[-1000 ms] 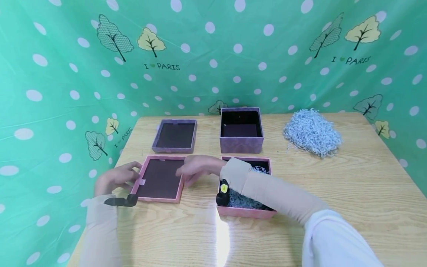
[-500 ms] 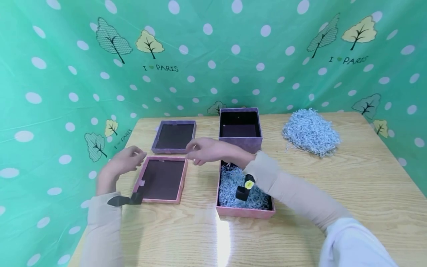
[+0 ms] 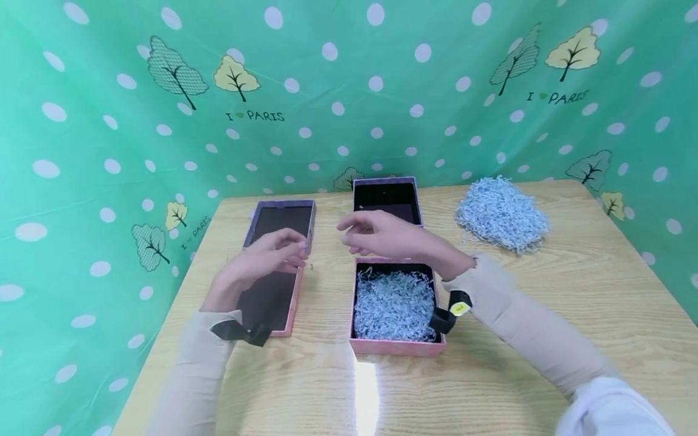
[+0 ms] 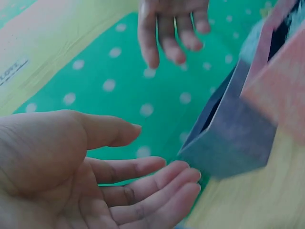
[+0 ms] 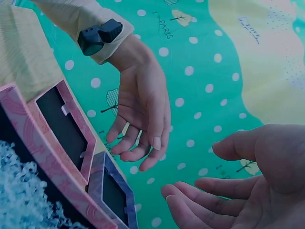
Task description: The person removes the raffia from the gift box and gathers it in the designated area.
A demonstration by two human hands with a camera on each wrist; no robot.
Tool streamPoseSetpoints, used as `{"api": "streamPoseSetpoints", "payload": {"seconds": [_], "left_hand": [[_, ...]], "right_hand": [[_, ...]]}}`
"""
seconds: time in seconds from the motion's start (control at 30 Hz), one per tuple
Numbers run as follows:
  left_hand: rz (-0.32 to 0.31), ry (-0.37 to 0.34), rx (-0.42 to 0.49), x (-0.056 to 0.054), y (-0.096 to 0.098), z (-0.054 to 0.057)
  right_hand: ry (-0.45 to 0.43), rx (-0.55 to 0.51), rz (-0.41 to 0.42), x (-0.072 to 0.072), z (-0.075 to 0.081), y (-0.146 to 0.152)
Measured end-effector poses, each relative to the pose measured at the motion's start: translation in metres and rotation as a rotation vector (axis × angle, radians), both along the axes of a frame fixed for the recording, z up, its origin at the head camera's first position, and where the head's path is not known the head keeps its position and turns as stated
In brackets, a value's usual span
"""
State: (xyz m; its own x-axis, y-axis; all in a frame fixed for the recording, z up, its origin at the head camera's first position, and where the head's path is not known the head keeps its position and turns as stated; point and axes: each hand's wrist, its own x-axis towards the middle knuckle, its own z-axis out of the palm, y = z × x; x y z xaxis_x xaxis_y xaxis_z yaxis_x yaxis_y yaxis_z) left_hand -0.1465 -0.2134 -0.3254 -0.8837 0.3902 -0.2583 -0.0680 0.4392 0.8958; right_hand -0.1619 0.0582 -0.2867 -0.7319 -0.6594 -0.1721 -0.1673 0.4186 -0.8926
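My left hand [image 3: 267, 257] hovers over the pink lid [image 3: 269, 303], fingers loosely bent with nothing in them. To its right, my right hand [image 3: 387, 233] hangs between the purple box [image 3: 386, 191] and the pink box [image 3: 398, 347], also holding nothing. Blue shredded paper [image 3: 395, 306] fills much of the pink box. The purple lid [image 3: 283, 218] lies inner side up behind the pink lid, part of which the left hand hides. In the left wrist view the left palm [image 4: 57, 167] is bare, and the right wrist view shows the right palm [image 5: 267, 191] likewise bare.
A heap of blue shredded paper [image 3: 501, 213] lies at the table's back right. Behind the wooden table [image 3: 305, 387] hangs a green dotted cloth [image 3: 349, 85]. Black wrist cameras sit on both sleeves.
Both hands have let go of the pink lid and risen from it. The right hand has moved right and back, uncovering the pink box; the left has moved right over the lids.
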Motion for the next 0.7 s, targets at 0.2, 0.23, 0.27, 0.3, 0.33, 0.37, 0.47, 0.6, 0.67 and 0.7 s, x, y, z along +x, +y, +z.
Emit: {"api": "streamPoseSetpoints", "payload": {"seconds": [0.2, 0.23, 0.27, 0.3, 0.33, 0.37, 0.47, 0.6, 0.67, 0.7], "left_hand": [[-0.082, -0.084, 0.081, 0.008, 0.032, -0.006], [-0.091, -0.102, 0.09, 0.009, 0.036, -0.008], [-0.096, -0.121, 0.097, 0.01, 0.041, -0.009], [-0.104, -0.134, 0.105, 0.01, 0.045, -0.011], [-0.114, -0.143, 0.111, 0.011, 0.049, -0.013], [-0.119, -0.153, 0.115, 0.012, 0.053, -0.015], [-0.124, -0.175, 0.119, 0.015, 0.063, -0.019], [-0.122, -0.188, 0.119, 0.017, 0.072, -0.024], [-0.117, -0.194, 0.113, 0.018, 0.075, -0.026], [-0.117, -0.193, 0.106, 0.019, 0.076, -0.027]], "right_hand": [[0.047, 0.039, -0.029, 0.007, -0.009, 0.024], [0.052, 0.047, -0.032, 0.008, -0.011, 0.027], [0.044, 0.05, -0.038, 0.01, -0.013, 0.03], [0.037, 0.053, -0.042, 0.011, -0.015, 0.034], [0.028, 0.049, -0.044, 0.012, -0.018, 0.036], [0.015, 0.044, -0.045, 0.013, -0.02, 0.039], [-0.005, 0.047, -0.046, 0.017, -0.027, 0.045], [0.033, 0.077, -0.029, 0.022, -0.036, 0.052], [0.06, 0.086, -0.004, 0.024, -0.041, 0.055], [0.077, 0.089, 0.012, 0.025, -0.043, 0.056]]}}
